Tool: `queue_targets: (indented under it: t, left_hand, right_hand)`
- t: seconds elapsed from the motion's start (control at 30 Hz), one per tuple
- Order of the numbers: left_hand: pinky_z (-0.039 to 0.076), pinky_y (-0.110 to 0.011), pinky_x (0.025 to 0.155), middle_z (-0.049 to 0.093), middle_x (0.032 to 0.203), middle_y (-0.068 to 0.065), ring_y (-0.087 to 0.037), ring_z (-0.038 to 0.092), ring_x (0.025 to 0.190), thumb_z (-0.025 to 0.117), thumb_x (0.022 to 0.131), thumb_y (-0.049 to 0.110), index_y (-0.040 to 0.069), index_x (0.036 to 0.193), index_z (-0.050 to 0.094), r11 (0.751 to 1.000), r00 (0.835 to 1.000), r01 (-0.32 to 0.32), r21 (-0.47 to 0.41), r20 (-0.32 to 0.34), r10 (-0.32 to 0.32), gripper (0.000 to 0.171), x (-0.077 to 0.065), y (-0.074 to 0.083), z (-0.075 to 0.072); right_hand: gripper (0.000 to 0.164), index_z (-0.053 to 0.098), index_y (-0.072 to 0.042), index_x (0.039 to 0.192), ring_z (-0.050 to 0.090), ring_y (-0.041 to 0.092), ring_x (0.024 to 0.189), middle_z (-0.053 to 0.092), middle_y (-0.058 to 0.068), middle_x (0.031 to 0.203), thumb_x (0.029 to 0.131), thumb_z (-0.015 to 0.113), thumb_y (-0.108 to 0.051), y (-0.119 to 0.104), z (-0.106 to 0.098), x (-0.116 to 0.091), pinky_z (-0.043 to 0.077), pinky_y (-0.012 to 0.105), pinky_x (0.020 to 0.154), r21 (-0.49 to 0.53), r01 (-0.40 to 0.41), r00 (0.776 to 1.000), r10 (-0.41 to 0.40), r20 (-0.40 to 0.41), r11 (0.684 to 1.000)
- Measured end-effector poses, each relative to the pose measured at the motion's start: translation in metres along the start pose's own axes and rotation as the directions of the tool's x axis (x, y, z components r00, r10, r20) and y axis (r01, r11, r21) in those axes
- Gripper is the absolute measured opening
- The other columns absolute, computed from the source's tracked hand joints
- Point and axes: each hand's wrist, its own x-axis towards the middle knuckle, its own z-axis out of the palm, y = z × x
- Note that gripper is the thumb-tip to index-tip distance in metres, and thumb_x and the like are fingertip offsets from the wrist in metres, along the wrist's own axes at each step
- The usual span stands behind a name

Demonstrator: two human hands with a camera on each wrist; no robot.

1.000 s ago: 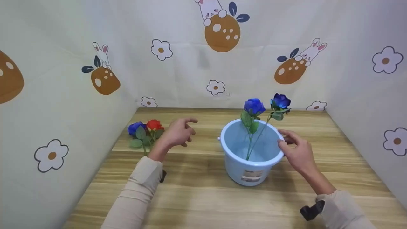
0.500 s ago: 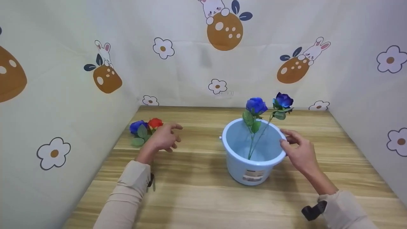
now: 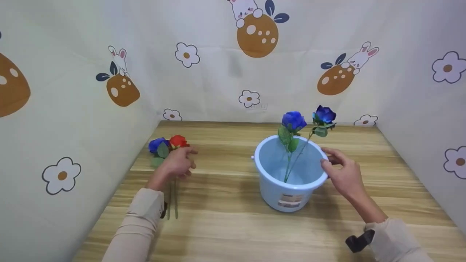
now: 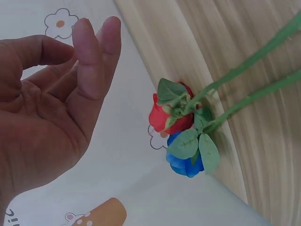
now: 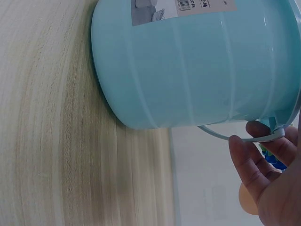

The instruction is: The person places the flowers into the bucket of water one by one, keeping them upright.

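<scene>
My left hand [image 3: 177, 162], fingers loosely bent and holding nothing, hovers over the stems of a red artificial rose [image 3: 178, 141] and a blue one [image 3: 157, 145] lying on the table's left side. The left wrist view shows that hand apart from the red bloom [image 4: 157, 117]. A light blue plastic bucket [image 3: 269, 194] stands upright with two blue roses [image 3: 293, 120] leaning inside it. At its right rim my right hand [image 3: 344, 174] grips the edge; in the right wrist view the thumb and fingers pinch around the bucket's handle [image 5: 214, 133] by its hinge.
The wood-grain table [image 3: 233, 233] meets a pale curtain [image 3: 214, 80] at the back and sides, printed with rabbits, brown fruit and flowers. A paper label [image 3: 290, 200] is stuck on the bucket's front.
My left hand has moved left and slightly down, from between the bucket and the lying roses to over their stems. My right hand keeps its hold on the bucket.
</scene>
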Motion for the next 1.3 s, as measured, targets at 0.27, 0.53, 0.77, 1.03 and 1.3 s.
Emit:
queue_targets:
  t: [0.27, 0.53, 0.77, 1.03, 1.3]
  left_hand:
    - [0.044, -0.020, 0.048, 0.053, 0.074, -0.001, -0.007, 0.045, 0.051, 0.044, 0.091, -0.008, -0.009, 0.151, 0.048, 0.997, 0.999, 0.037, 0.062, 0.023, -0.038, 0.059, 0.001, -0.019, -0.007]
    - [0.044, -0.022, 0.049, 0.066, 0.117, -0.025, -0.012, 0.052, 0.059, 0.046, 0.095, -0.004, -0.010, 0.149, 0.049, 0.973, 0.998, 0.043, 0.227, 0.036, -0.053, 0.055, 0.000, -0.038, -0.009]
    - [0.046, -0.027, 0.055, 0.063, 0.128, -0.028, -0.017, 0.055, 0.067, 0.047, 0.096, 0.001, -0.012, 0.147, 0.051, 0.945, 0.997, 0.061, 0.321, 0.018, -0.070, 0.053, -0.005, -0.043, -0.011]
    - [0.057, -0.049, 0.091, 0.066, 0.136, -0.029, -0.032, 0.063, 0.105, 0.053, 0.094, 0.001, -0.008, 0.141, 0.059, 0.871, 0.998, 0.053, 0.488, 0.007, -0.065, 0.048, -0.003, -0.048, -0.010]
    - [0.055, -0.041, 0.078, 0.067, 0.127, -0.026, -0.031, 0.062, 0.097, 0.052, 0.099, 0.002, -0.008, 0.143, 0.057, 0.885, 0.993, 0.086, 0.458, 0.031, -0.112, 0.045, 0.001, -0.055, -0.007]
  right_hand:
    - [0.044, 0.063, -0.008, 0.144, 0.066, 0.023, 0.108, 0.075, 0.020, 0.124, 0.104, 0.061, -0.027, 0.000, -0.002, -0.001, 0.055, 0.016, 0.077, 0.018, -0.014, 0.999, 0.013, 0.036, 1.000]
    - [0.046, 0.062, -0.007, 0.146, 0.066, 0.031, 0.114, 0.074, 0.021, 0.125, 0.105, 0.060, -0.029, 0.000, -0.002, -0.001, 0.055, 0.015, 0.078, 0.020, -0.019, 0.999, 0.018, 0.047, 1.000]
    - [0.045, 0.063, -0.008, 0.145, 0.066, 0.020, 0.108, 0.074, 0.020, 0.125, 0.105, 0.061, -0.029, 0.000, -0.002, -0.001, 0.056, 0.016, 0.076, 0.019, -0.023, 0.999, 0.022, 0.042, 1.000]
    - [0.042, 0.066, -0.006, 0.141, 0.067, 0.009, 0.100, 0.076, 0.022, 0.120, 0.103, 0.063, -0.023, 0.001, 0.000, 0.001, 0.059, 0.018, 0.069, 0.030, -0.019, 1.000, 0.018, 0.018, 0.999]
    - [0.046, 0.062, -0.007, 0.146, 0.066, 0.035, 0.114, 0.073, 0.023, 0.127, 0.105, 0.060, -0.029, 0.001, -0.002, 0.000, 0.058, 0.018, 0.073, 0.032, -0.037, 0.998, 0.035, 0.057, 0.999]
